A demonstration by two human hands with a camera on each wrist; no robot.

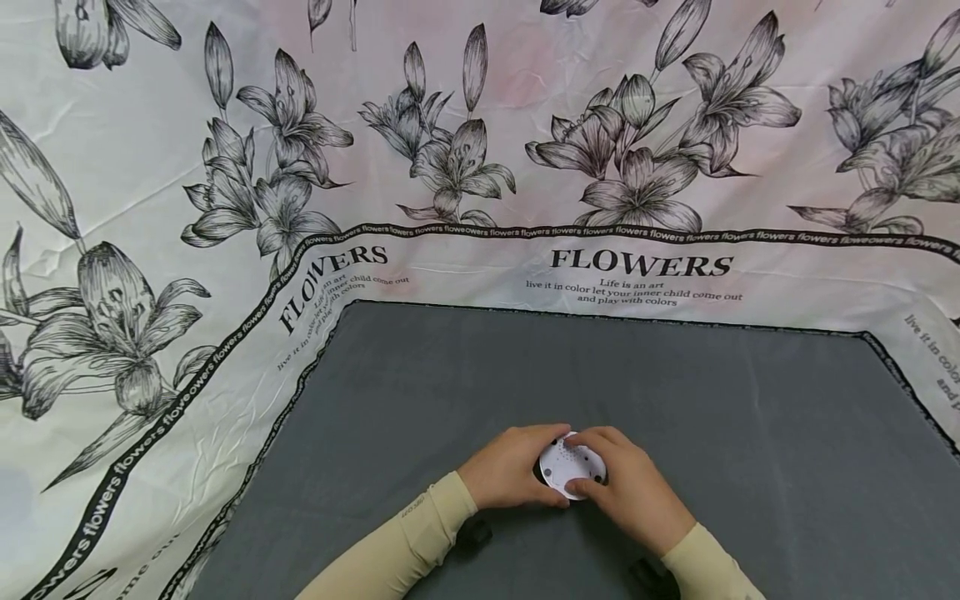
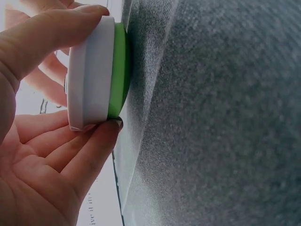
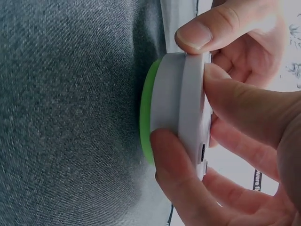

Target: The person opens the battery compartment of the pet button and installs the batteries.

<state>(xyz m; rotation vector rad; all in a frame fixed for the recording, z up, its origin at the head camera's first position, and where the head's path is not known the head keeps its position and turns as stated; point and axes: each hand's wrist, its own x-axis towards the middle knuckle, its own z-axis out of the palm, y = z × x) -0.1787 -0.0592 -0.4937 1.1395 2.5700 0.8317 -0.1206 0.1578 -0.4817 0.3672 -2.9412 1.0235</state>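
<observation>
Between both hands is a round white device [image 1: 558, 468] with small holes and several dark spots on its top face. The left wrist view shows its white side [image 2: 91, 75] and a green underside [image 2: 121, 70] close to the grey cloth. My left hand [image 1: 504, 468] grips the rim, thumb on one edge and fingers on the opposite one. My right hand [image 1: 641, 492] holds the right part of the device, its thumb on the top face and a finger against the side. A small dark slot [image 3: 203, 152] shows in the side in the right wrist view.
Grey cloth [image 1: 450, 367] lies under the hands, bordered by a white flower-printed cloth [image 1: 465, 258] with black lettering. Cream sleeves [image 1: 397, 533] cover both forearms. Dark wrist-worn pieces [image 1: 474, 533] sit below the wrists.
</observation>
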